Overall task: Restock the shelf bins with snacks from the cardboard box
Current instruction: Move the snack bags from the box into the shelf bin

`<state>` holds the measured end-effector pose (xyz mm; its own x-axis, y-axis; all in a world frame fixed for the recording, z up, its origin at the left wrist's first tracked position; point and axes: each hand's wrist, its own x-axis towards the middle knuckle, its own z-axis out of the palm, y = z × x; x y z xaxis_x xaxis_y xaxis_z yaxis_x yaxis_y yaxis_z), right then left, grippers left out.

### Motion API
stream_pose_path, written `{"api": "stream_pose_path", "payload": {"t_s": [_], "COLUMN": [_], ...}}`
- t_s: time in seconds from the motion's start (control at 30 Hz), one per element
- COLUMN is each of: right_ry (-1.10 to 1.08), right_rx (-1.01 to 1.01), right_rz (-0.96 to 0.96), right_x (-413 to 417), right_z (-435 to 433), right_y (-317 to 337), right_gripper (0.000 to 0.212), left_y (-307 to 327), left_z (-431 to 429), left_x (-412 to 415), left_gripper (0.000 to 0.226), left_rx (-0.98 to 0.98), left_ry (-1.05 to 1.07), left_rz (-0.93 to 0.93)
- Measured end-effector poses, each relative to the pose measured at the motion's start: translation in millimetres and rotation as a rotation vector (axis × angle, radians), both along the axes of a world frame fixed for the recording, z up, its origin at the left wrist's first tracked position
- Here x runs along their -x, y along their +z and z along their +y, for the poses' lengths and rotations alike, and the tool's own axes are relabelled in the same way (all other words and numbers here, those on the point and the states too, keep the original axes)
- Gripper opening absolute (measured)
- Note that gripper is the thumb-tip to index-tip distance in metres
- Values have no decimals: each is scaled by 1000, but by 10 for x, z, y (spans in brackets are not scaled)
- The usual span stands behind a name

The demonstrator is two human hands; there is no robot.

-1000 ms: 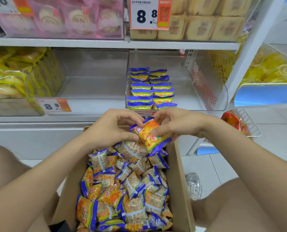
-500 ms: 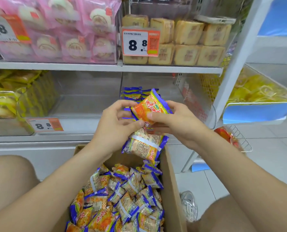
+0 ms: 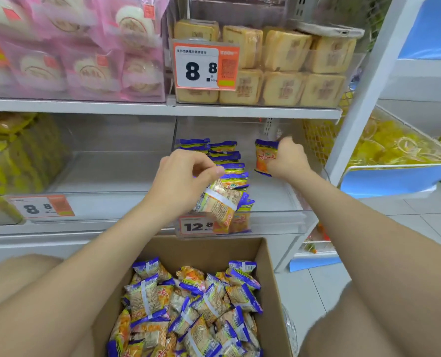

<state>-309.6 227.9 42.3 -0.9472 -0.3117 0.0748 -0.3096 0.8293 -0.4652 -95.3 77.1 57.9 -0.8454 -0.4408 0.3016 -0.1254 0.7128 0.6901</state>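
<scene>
You are crouched before the shelf, whose middle level carries the clear bins you are filling. The cardboard box sits nearest you, between your knees, so each reach is short. It is well filled with a loose heap of snacks, so by my judgement most of the restocking is not yet done. Just beyond its far edge is the clear bin you are working in. On the bin's left side a tidy row of packets runs from far to near, and its right side is bare. Your left hand hovers over the near end of that row, its fingers curled round a small bunch of packets hanging downward, likely held in reserve. Your right hand reaches farther in over the bare right side, its fingers closed on a single orange packet held upright, printed side towards you, seemingly to start a second row at the back. The 12.8 price tag is clipped to the bin's front.
</scene>
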Motion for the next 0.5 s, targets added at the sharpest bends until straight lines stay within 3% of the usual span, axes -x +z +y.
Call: {"api": "stream_pose_path", "payload": {"t_s": [0.07, 0.2, 0.27, 0.4, 0.5], "right_ry": [40, 125, 151, 31, -42], "right_rx": [-115, -212, -283, -275, -269], "right_rz": [36, 47, 49, 125, 143], "right_x": [190, 506, 617, 700, 747], "right_z": [-141, -440, -554, -671, -696], "right_y": [-49, -203, -291, -403, -458], "right_gripper": [42, 66, 64, 85, 69], "left_y": [-33, -111, -133, -204, -209], "left_z": [-40, -27, -12, -35, -19], "left_x": [122, 341, 415, 450, 432], "left_gripper": [23, 23, 23, 27, 28], "left_rx": [8, 43, 80, 68, 82], "left_ry": [20, -1, -17, -33, -36], "left_rz": [0, -47, -79, -87, -90]}}
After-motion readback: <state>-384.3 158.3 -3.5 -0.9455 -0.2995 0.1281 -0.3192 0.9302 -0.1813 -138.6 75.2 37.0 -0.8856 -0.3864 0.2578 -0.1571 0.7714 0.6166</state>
